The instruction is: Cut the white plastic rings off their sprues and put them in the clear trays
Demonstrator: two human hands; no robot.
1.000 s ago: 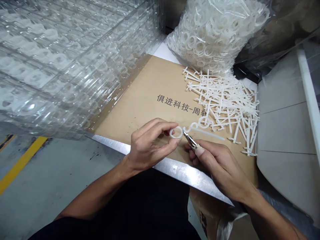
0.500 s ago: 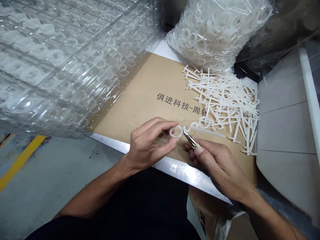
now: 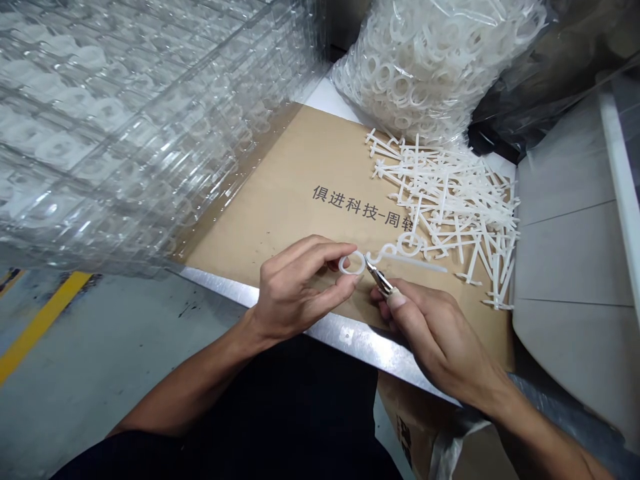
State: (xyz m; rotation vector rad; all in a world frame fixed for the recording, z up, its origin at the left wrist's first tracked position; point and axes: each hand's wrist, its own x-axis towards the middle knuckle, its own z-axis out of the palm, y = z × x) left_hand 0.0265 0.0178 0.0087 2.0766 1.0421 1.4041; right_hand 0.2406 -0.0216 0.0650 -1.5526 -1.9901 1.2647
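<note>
Between thumb and fingertips, my left hand pinches a white plastic ring above the cardboard. My right hand is wrapped round a pair of small cutting pliers, their jaws at the ring's right edge. Whether the jaws touch the ring or are fully closed is too small to tell. A curved white plastic sprue extends right from the jaws, with a second ring at its far side and a straight bar below.
Many white sprue pieces are heaped on the cardboard sheet at right. Behind them stands a clear bag of rings. Stacked clear trays fill the left. A metal table edge runs in front; a grey panel stands right.
Almost nothing differs. The ring, the pliers and both hands keep nearly the same places, with only a very slight shift of the view.
</note>
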